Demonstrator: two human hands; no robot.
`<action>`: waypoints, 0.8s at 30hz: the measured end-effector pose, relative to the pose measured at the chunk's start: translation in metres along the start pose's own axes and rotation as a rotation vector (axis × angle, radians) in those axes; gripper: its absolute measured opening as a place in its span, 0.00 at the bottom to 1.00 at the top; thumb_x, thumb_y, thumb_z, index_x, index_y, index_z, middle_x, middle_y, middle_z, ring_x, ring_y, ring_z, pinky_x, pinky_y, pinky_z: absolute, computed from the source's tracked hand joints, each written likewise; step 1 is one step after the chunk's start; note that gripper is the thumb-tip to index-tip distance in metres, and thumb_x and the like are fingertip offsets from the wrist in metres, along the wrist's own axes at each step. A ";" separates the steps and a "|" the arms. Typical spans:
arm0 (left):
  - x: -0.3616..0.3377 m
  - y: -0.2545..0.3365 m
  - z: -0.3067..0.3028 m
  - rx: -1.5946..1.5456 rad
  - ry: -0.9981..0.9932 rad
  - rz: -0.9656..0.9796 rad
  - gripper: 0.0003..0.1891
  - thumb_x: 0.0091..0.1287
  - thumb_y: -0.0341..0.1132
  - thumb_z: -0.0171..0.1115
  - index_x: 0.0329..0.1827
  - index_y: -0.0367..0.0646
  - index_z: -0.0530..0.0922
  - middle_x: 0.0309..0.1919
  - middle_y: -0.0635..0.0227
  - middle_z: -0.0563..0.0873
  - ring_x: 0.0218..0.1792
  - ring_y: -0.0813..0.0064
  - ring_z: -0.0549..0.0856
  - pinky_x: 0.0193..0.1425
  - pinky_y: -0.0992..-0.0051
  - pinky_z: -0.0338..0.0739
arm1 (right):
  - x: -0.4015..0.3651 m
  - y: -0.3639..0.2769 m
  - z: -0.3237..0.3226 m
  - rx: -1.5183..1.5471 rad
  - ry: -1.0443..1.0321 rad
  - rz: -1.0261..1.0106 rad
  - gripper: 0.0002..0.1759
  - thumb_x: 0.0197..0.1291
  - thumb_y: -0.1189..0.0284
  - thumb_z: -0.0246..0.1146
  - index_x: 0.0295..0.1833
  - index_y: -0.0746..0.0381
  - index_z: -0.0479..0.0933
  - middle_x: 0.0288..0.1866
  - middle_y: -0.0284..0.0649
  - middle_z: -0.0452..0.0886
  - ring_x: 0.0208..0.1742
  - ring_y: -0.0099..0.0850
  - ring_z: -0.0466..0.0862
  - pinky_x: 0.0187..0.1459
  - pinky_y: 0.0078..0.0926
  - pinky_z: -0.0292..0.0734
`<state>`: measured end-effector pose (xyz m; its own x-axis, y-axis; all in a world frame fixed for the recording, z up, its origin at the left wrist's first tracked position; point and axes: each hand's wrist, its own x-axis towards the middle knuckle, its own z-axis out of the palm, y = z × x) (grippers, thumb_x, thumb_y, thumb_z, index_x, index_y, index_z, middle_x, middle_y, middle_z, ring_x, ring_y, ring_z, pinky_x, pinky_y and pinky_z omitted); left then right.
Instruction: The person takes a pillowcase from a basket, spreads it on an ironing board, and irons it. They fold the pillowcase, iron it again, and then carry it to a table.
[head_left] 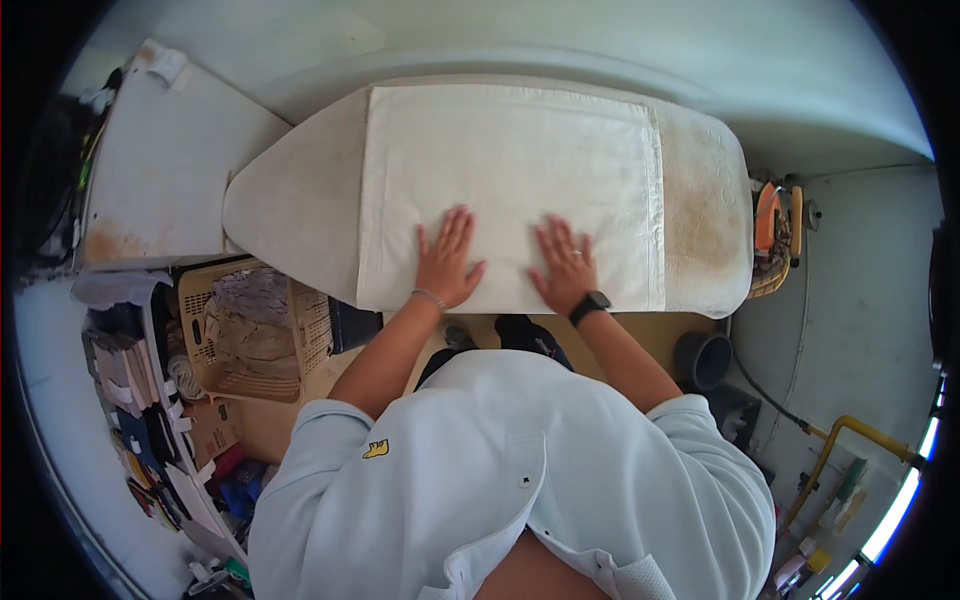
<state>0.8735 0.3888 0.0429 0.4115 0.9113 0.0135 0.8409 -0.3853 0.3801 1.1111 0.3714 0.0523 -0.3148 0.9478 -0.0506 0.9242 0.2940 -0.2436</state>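
Note:
A cream cloth (pixel 510 150) with stitched side hems lies spread flat over the middle of an ironing board (pixel 290 190). My left hand (pixel 447 262) rests palm down on the cloth's near half, fingers stretched out and pointing away from me; a bracelet circles that wrist. To its right, my right hand (pixel 565 265) also lies flat on the cloth with its fingers apart, a ring on one finger and a dark watch (pixel 590 306) at the wrist. Neither hand holds anything.
An orange iron (pixel 768 215) sits in a holder at the board's right end. A plastic basket (pixel 312 325) of crumpled cloth stands below left, beside stacked folded fabrics (pixel 125 370). A dark bucket (pixel 703 358) and a yellow pipe (pixel 850 425) are at right. Walls border the board.

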 end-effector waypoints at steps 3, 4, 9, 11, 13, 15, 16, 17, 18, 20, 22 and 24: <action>-0.052 -0.043 -0.031 0.117 0.026 -0.179 0.42 0.63 0.51 0.54 0.75 0.42 0.48 0.76 0.60 0.49 0.76 0.60 0.49 0.71 0.37 0.37 | -0.038 0.067 -0.001 -0.114 0.068 0.276 0.42 0.60 0.52 0.56 0.76 0.55 0.49 0.78 0.43 0.46 0.79 0.39 0.46 0.70 0.63 0.42; -0.069 -0.055 -0.041 0.162 -0.030 -0.280 0.42 0.63 0.53 0.54 0.75 0.42 0.48 0.76 0.60 0.48 0.76 0.60 0.48 0.71 0.37 0.37 | -0.053 0.088 -0.011 -0.135 0.034 0.376 0.43 0.60 0.51 0.56 0.76 0.54 0.48 0.79 0.42 0.46 0.79 0.39 0.45 0.70 0.64 0.40; -0.130 -0.077 -0.026 0.231 0.030 -0.608 0.44 0.63 0.56 0.53 0.75 0.40 0.47 0.76 0.56 0.44 0.76 0.56 0.47 0.72 0.40 0.37 | -0.079 0.129 -0.023 -0.214 0.063 0.394 0.42 0.63 0.52 0.52 0.77 0.54 0.45 0.79 0.39 0.45 0.79 0.39 0.44 0.70 0.65 0.35; -0.154 -0.071 0.006 -0.178 0.522 -0.828 0.45 0.64 0.56 0.52 0.75 0.37 0.45 0.75 0.50 0.46 0.74 0.53 0.50 0.74 0.48 0.40 | -0.051 0.127 -0.024 -0.126 0.175 0.356 0.39 0.65 0.53 0.49 0.77 0.54 0.44 0.79 0.38 0.45 0.79 0.39 0.44 0.70 0.63 0.32; -0.159 -0.047 0.050 -0.471 0.544 -1.204 0.43 0.65 0.56 0.50 0.73 0.33 0.49 0.73 0.48 0.53 0.72 0.52 0.55 0.73 0.52 0.48 | -0.005 0.117 -0.031 -0.071 0.177 0.224 0.37 0.66 0.55 0.48 0.76 0.54 0.46 0.79 0.39 0.46 0.79 0.40 0.46 0.71 0.61 0.35; -0.158 -0.014 0.048 -1.349 0.000 -1.302 0.30 0.63 0.56 0.51 0.61 0.42 0.70 0.60 0.55 0.73 0.63 0.61 0.70 0.62 0.61 0.65 | 0.057 0.108 -0.034 -0.030 0.153 0.063 0.36 0.67 0.56 0.48 0.76 0.54 0.48 0.78 0.39 0.48 0.78 0.40 0.47 0.72 0.58 0.38; -0.158 -0.015 0.083 -1.669 -0.177 -1.238 0.26 0.63 0.56 0.52 0.56 0.48 0.73 0.54 0.60 0.77 0.58 0.65 0.74 0.57 0.65 0.69 | 0.088 0.103 -0.034 -0.036 0.128 0.008 0.34 0.67 0.57 0.49 0.75 0.54 0.50 0.78 0.39 0.49 0.78 0.40 0.47 0.72 0.57 0.41; -0.144 0.005 0.086 -1.788 -0.174 -1.295 0.26 0.61 0.57 0.56 0.55 0.50 0.74 0.54 0.62 0.77 0.57 0.66 0.75 0.55 0.66 0.71 | 0.121 0.098 -0.032 -0.084 0.102 -0.047 0.33 0.68 0.59 0.49 0.75 0.54 0.51 0.78 0.39 0.50 0.78 0.38 0.49 0.71 0.57 0.43; -0.130 0.025 0.080 -1.845 -0.196 -1.243 0.28 0.60 0.58 0.60 0.58 0.51 0.72 0.55 0.63 0.76 0.56 0.67 0.76 0.56 0.68 0.71 | 0.152 0.097 -0.027 -0.075 0.089 -0.107 0.32 0.68 0.60 0.48 0.75 0.55 0.52 0.78 0.39 0.51 0.78 0.38 0.50 0.71 0.57 0.44; -0.111 0.046 0.089 -1.914 -0.200 -1.107 0.33 0.58 0.61 0.60 0.62 0.52 0.70 0.56 0.66 0.76 0.56 0.71 0.76 0.58 0.68 0.70 | 0.215 0.100 -0.011 -0.074 0.067 -0.213 0.30 0.69 0.61 0.48 0.74 0.57 0.54 0.76 0.42 0.54 0.77 0.36 0.52 0.71 0.52 0.48; -0.090 0.059 0.090 -1.891 -0.179 -1.118 0.35 0.58 0.62 0.60 0.63 0.50 0.69 0.57 0.67 0.76 0.55 0.73 0.76 0.58 0.66 0.70 | 0.282 0.120 0.016 0.032 0.090 -0.318 0.29 0.69 0.66 0.48 0.72 0.65 0.56 0.72 0.49 0.62 0.73 0.43 0.60 0.70 0.41 0.55; -0.076 0.070 0.084 -1.848 -0.124 -1.159 0.36 0.58 0.62 0.60 0.63 0.47 0.70 0.57 0.68 0.76 0.54 0.75 0.77 0.56 0.65 0.71 | 0.352 0.152 0.050 0.093 0.207 -0.405 0.25 0.68 0.70 0.49 0.68 0.67 0.62 0.66 0.54 0.68 0.67 0.48 0.67 0.68 0.42 0.60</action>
<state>0.9307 0.2801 -0.0086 0.1905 0.5312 -0.8255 -0.4971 0.7773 0.3855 1.1294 0.7434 -0.0510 -0.5876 0.7666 0.2588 0.7096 0.6419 -0.2904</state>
